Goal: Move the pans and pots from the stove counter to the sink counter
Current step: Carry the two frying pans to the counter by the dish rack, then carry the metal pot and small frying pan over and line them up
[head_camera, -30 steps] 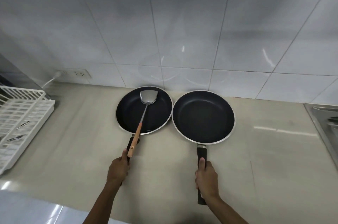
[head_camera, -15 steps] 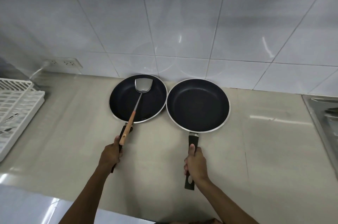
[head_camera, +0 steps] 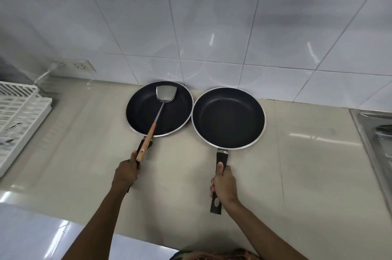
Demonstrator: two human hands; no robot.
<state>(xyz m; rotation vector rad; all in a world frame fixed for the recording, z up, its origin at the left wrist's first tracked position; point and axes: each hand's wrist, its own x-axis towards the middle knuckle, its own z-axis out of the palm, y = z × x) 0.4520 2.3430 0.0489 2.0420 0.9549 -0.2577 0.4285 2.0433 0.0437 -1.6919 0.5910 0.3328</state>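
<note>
Two black frying pans with silver rims sit side by side on the beige counter near the tiled wall. The left pan carries a metal spatula with a wooden handle that sticks out over its rim. My left hand is closed around the left pan's black handle. The right pan is bare inside. Its long black handle is gripped by my right hand, thumb laid along the top.
A white dish rack stands at the left edge of the counter. Behind it, a wall socket strip has a cable plugged in. The steel sink's rim shows at the far right.
Both pans, still held by their handles, have slid away from me toward the tiled wall. The view has tipped down a little.
</note>
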